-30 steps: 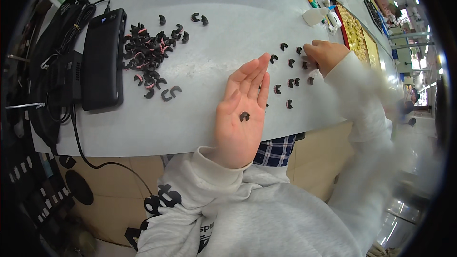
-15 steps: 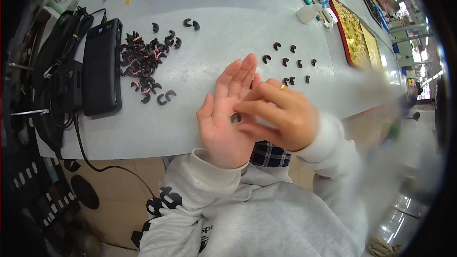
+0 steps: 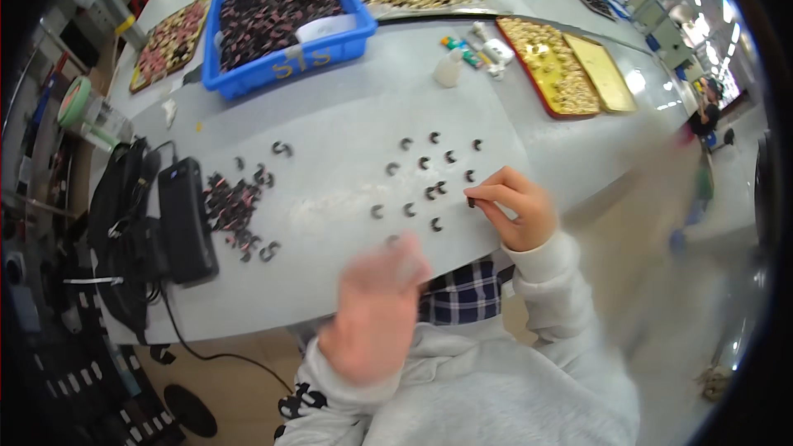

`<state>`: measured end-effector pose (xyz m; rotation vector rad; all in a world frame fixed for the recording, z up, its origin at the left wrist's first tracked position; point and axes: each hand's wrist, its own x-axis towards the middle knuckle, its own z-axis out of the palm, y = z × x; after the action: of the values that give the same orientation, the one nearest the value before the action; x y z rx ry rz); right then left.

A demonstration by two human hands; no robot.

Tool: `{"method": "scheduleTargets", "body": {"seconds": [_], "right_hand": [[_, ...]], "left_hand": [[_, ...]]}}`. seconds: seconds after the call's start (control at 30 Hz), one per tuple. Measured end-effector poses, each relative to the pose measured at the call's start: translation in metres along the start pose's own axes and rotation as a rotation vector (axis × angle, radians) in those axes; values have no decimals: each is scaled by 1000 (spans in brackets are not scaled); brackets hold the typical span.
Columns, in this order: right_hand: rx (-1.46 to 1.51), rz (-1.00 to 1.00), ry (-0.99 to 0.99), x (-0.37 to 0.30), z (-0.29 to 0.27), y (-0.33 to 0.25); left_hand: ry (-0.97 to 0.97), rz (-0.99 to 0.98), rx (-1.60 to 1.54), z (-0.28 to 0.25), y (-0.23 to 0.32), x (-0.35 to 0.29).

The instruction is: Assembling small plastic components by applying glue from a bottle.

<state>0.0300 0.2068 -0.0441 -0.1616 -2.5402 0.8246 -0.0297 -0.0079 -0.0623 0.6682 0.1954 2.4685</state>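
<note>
Dark curved piece (image 3: 471,202) is pinched at the fingertips of the right grip (image 3: 525,213); similar pieces (image 3: 436,225) lie left of that grip on the table (image 3: 314,281). Light pressure, clear of those pieces, seems best. Whether the blurred left grip (image 3: 373,314) holds anything cannot be told.

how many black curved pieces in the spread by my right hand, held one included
14 pieces visible: 3 farthest back, 4 just nearer, then a close pair, 3 nearer still, 1 partly behind the left hand, 1 in the right hand; the left may hide more.
</note>
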Motion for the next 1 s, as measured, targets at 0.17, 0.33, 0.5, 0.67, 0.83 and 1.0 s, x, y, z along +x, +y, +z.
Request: {"method": "scheduleTargets", "body": {"seconds": [0.17,0.33,0.5,0.67,0.83,1.0], "right_hand": [[-20,18,63,-17,4,23],[47,82,153,-16,12,23],[66,58,179,-20,12,28],[79,58,187,-23,14,33],[81,51,176,-24,17,33],[92,28,170,-24,18,35]], "left_hand": [[-533,-392,-482,44,-3,-13],[-748,-648,-557,56,-8,-6],[-727,-683,-575,59,-12,-10],[-574,-696,-640,59,-12,-23],[-610,-717,-614,64,-13,-20],[-626,-748,-628,68,-13,-17]]}}
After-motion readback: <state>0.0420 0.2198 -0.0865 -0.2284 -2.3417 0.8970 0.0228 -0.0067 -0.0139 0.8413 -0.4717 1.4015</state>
